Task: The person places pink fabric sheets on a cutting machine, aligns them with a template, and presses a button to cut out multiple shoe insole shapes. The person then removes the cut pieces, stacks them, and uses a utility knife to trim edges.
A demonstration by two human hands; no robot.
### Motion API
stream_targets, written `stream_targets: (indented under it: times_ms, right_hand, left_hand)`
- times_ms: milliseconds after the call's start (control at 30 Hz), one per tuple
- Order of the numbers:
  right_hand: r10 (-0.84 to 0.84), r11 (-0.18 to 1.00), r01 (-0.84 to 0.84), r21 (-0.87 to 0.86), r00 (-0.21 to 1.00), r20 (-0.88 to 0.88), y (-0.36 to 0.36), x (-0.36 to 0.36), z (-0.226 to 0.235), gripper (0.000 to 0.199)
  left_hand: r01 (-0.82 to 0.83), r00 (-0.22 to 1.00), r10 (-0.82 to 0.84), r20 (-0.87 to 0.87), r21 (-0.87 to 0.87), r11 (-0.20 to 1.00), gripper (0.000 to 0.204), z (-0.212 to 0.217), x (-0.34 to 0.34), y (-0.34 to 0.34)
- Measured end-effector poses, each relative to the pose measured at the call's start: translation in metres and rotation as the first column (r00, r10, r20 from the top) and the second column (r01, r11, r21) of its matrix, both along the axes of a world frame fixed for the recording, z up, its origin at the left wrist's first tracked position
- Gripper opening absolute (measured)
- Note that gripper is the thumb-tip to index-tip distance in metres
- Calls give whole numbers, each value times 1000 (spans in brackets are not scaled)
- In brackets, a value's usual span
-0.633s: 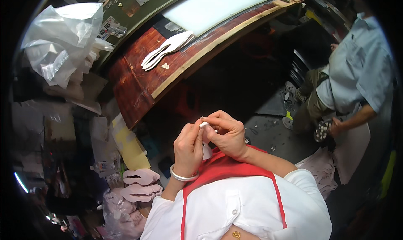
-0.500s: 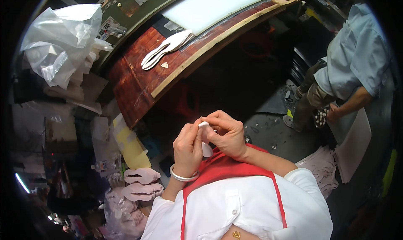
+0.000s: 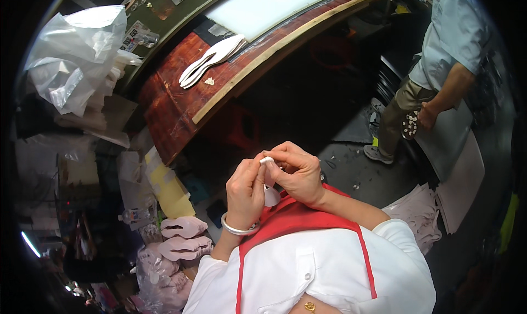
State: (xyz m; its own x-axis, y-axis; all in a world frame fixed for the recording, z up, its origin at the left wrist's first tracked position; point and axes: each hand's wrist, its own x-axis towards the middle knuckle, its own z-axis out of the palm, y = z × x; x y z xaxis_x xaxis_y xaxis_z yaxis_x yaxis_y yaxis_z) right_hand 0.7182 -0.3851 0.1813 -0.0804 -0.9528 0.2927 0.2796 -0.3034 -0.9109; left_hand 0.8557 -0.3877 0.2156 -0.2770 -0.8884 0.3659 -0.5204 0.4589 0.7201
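Note:
In front of my red apron, both my hands pinch a small, soft white-and-pale-pink piece (image 3: 270, 195). My left hand (image 3: 245, 185), with a silver bangle at the wrist, has its fingers closed on the piece's upper edge. Closed on the same edge from the other side, my right hand (image 3: 300, 174) touches the left fingertips. The edge looks folded over between the fingers, and the piece's lower end hangs below them. Much of its shape is hidden by my hands.
Curved white cut-outs (image 3: 211, 61) lie on a reddish-brown table (image 3: 164, 113) beside a white board (image 3: 274, 9). Pink cut-outs (image 3: 186, 248) are piled at lower left. Plastic bags (image 3: 77, 56) hang at upper left. At right stands another person (image 3: 453, 34), near pale sheets (image 3: 461, 188).
My hands keep nearly the same pinch on the piece. The other person at right has shifted, legs and arm now in different places. The table appears slightly further left and up.

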Motion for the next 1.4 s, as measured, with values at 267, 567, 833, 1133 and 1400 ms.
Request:
stream_targets:
  times_ms: [267, 567, 833, 1133, 1400]
  right_hand:
    - [-41, 999, 40, -19, 999, -30, 2, -9, -3, 17]
    - [-114, 990, 107, -95, 992, -61, -4, -14, -4, 16]
    - [-74, 997, 73, -26, 997, -33, -12, -18, 0, 13]
    - [-41, 999, 41, -25, 999, -26, -25, -16, 2, 13]
    - [-53, 999, 53, -5, 998, -19, -32, -12, 9, 13]
  left_hand:
    - [46, 999, -45, -29, 26, 999, 22, -1, -8, -3]
    - [64, 997, -64, -38, 3, 998, 25, -5, -10, -9]
    - [20, 1000, -18, 11, -196, 980, 33, -11, -17, -14]
    - [-24, 998, 37, 43, -275, 961, 35, -12, -16, -21]
    - [-37, 998, 52, 39, -309, 950, 36, -9, -15, -27]
